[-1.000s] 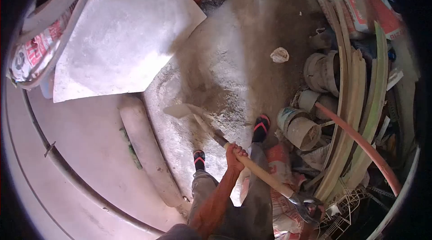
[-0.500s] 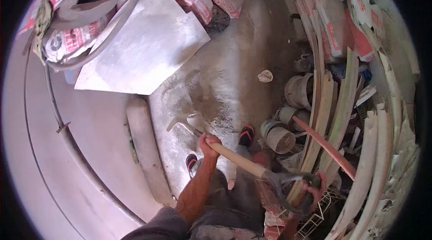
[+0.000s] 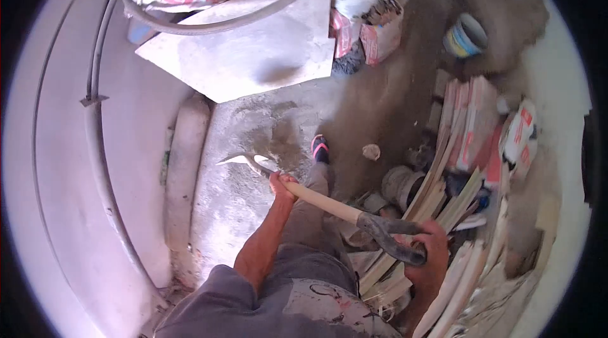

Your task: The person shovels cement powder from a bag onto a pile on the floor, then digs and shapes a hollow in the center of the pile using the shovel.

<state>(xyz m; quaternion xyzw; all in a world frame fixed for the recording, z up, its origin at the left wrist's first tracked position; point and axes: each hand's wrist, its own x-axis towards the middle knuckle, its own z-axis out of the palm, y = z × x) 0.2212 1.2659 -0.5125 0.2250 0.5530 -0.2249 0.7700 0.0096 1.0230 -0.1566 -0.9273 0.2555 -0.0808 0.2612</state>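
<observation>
While the shovel (image 3: 326,202) slants across the front of the body, my left hand (image 3: 283,187) is closed around its pale shaft near the blade (image 3: 244,161), and my right hand (image 3: 434,246) holds the dark handle (image 3: 387,236) at the opposite end. The blade is over the floor (image 3: 237,116), on the left side of the view; I cannot tell whether it touches the surface. A foot (image 3: 320,148) with a pink strap is positioned ahead, to the right of the blade. Beyond the blade is a white sheet (image 3: 247,59), with a curved hose (image 3: 221,26) crossing above it in view. Bags (image 3: 382,39) adjoin its right side. A bucket (image 3: 466,36) is located at upper right. Long planks (image 3: 437,176) are on the right, beyond my right hand.
</observation>
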